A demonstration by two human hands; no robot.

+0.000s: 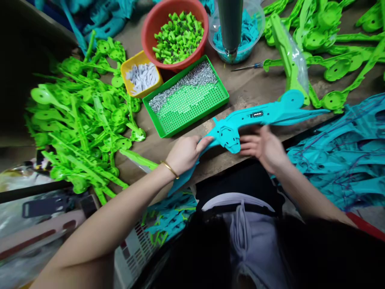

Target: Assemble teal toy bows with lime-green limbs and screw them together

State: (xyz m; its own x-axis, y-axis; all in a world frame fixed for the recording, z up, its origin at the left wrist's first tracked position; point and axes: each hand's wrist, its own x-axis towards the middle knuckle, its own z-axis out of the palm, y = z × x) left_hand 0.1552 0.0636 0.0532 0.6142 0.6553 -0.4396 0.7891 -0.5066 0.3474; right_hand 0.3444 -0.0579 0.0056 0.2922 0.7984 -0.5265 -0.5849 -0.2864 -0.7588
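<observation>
A long blue bow-shaped plastic part (249, 116) lies slantwise over the near edge of the table, with a raised block near its middle and a small metal coil set in it. My left hand (186, 152) is closed round its left arm, thumb on top. My right hand (264, 148) is open just below the part, fingers stretched toward the raised block; whether they touch it I cannot tell. At the part's right end stands a green plastic piece (288, 60) with clear film on it.
Ahead is a green perforated tray (188, 129) of small metal pieces, a yellow tub (137, 94) and a red bowl (150, 34) of green pieces. A dark upright tool (230, 24) hangs by a clear bowl (258, 24). Green parts (78, 116) pile left, blue parts (337, 152) right.
</observation>
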